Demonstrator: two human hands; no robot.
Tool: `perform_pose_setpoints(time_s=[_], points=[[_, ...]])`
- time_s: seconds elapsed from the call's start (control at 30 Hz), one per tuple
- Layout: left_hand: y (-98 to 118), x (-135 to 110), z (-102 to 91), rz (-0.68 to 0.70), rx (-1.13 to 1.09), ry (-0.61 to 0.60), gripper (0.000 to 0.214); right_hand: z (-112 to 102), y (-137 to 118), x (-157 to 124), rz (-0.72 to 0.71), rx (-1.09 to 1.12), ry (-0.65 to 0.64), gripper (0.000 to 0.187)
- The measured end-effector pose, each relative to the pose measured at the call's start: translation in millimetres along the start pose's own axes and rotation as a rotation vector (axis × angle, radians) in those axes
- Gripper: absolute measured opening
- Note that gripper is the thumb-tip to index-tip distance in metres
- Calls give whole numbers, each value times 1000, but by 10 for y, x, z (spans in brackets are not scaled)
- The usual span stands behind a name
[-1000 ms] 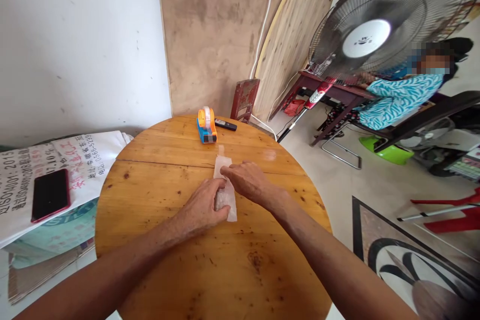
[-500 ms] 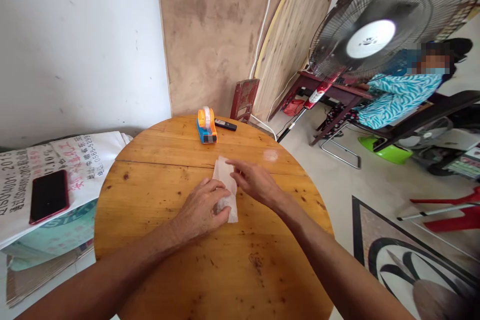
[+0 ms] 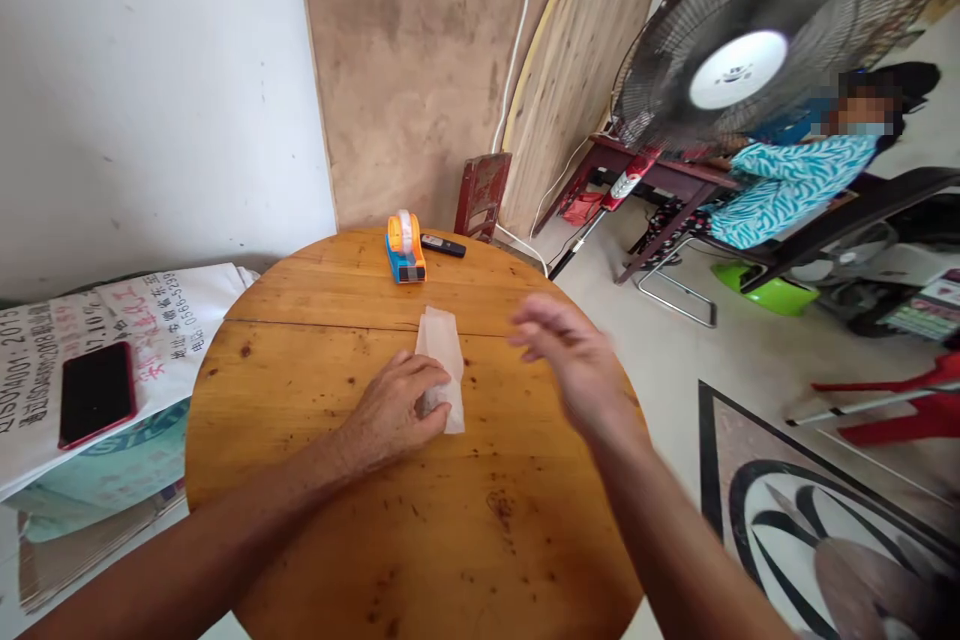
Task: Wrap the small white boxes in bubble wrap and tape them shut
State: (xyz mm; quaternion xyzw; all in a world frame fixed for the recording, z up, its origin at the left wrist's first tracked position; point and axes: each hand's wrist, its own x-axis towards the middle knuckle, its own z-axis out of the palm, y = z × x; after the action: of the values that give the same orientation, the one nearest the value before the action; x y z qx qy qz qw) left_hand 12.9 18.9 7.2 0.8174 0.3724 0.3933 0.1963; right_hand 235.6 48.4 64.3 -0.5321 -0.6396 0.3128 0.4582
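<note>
A thin, whitish, see-through strip of folded paper (image 3: 442, 340) lies lengthwise on the round wooden table (image 3: 330, 560). On its near half rests my left hand (image 3: 401, 400), its fingers and thumb curved over the left edge and pressing it down. What lies beneath the fingers is hidden. My right hand (image 3: 566, 355) hovers over the table's right side, apart from the paper. Motion blurs it, but its fingers look loosely bent and nothing shows in them. Beyond the paper stands an orange and blue tape dispenser (image 3: 406, 248) with a roll of clear tape.
A dark remote-like object (image 3: 442, 245) lies beside the dispenser. Left of the table, a phone (image 3: 97, 393) rests on printed white sacking (image 3: 187, 330). A standing fan (image 3: 739, 70) and a seated person (image 3: 806, 175) are at the right. A wooden chair (image 3: 482, 195) stands behind the table.
My right hand has lifted off the paper's far end and swung to the right. My left hand stays on the paper. The whole view has shifted slightly.
</note>
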Motion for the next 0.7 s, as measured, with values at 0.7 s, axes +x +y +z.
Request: perform_pose_setpoints(time_s=[0.7], points=[[47, 12, -39, -22, 15, -34, 24, 746, 524, 599, 240, 37, -276, 25]])
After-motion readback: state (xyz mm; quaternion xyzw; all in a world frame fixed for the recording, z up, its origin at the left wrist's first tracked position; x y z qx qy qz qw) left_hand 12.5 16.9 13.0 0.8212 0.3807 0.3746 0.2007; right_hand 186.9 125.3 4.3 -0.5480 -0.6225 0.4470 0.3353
